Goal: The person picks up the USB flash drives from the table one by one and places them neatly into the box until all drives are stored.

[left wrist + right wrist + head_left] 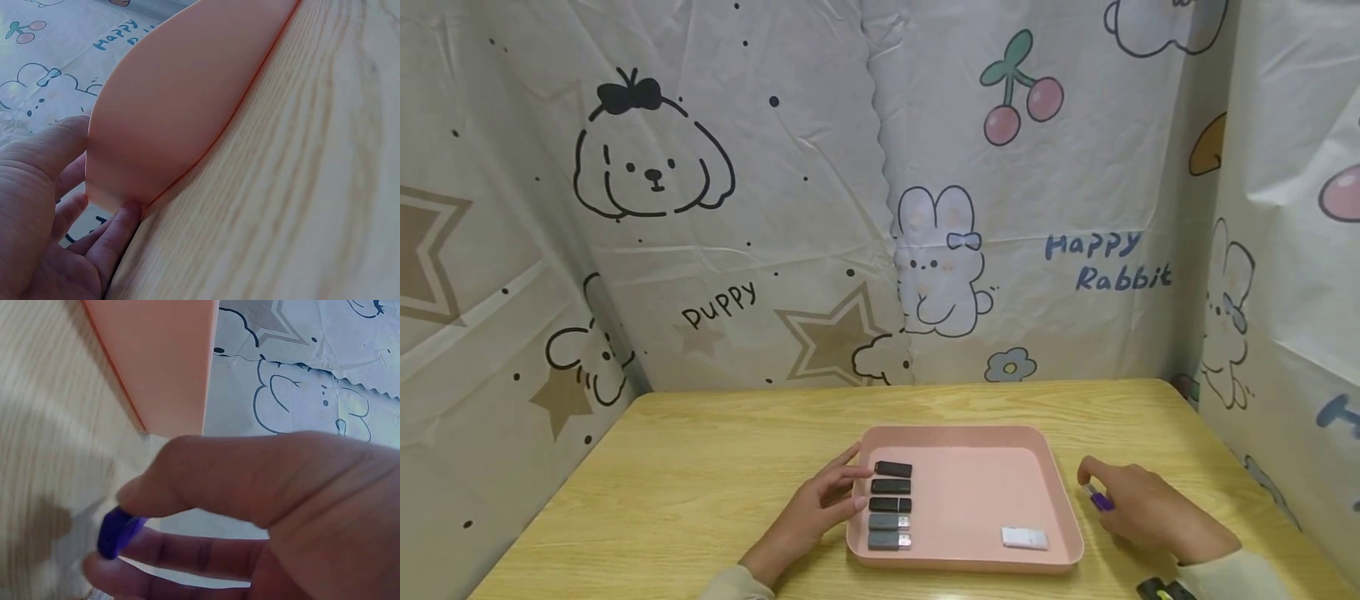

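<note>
A pink tray (970, 437) sits on the wooden table (715, 450). Several dark and grey USB sticks (891, 505) lie in a column along its left side, and a white stick (1024, 537) lies near its front right corner. My left hand (831, 500) rests against the tray's left wall (169, 119), with straight fingers (119, 231) touching it. To the right of the tray, my right hand (1138, 504) pinches a purple USB stick (1100, 498) between thumb and fingers (187, 553). The purple stick (115, 532) shows blurred in the right wrist view, close to the tray's outer wall (156, 356).
Cartoon-printed sheets (880, 192) wall in the table at the back and both sides. A dark object with a yellow mark (1165, 590) lies at the bottom right edge near my sleeve. Bare tabletop stretches behind and left of the tray.
</note>
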Demonstrator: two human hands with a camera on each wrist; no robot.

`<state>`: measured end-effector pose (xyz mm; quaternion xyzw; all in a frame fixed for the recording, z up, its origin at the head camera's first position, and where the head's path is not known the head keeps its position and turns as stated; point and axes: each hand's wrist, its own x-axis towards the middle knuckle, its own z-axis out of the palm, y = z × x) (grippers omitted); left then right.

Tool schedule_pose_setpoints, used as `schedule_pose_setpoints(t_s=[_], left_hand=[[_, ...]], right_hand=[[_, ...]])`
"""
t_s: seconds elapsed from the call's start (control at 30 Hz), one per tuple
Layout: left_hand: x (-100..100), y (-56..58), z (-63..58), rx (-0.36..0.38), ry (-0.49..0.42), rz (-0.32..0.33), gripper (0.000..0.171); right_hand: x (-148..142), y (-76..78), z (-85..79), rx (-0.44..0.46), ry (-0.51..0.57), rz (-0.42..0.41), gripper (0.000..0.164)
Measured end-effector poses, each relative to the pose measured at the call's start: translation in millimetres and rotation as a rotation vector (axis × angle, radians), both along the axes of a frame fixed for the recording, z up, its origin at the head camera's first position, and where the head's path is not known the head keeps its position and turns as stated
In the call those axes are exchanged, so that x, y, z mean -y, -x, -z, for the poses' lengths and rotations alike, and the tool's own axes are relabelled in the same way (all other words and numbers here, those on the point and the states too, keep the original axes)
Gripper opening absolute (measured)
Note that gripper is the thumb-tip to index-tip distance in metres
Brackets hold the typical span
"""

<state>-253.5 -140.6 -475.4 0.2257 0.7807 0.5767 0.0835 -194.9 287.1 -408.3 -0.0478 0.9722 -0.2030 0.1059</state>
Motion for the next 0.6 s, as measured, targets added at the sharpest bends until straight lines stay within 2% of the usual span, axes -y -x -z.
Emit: schedule_pose_setpoints(t_s=[0.23,0.4,0.6], left_hand=[[0,-0.4,0.7,0.021,-0.003,-0.001,0.035],[0,0.0,0.9,0.02,0.003,-0.005,0.035],[0,0.8,0.6,0.011,0.023,-0.011,0.035]], right_hand=[[2,2.3,-6.2,-0.157,-0.028,-0.039,0.035],[8,3.9,-8.4,-0.275,-0.002,-0.06,0.034],[15,3.3,-11.8,-0.463,0.016,-0.078,0.035]])
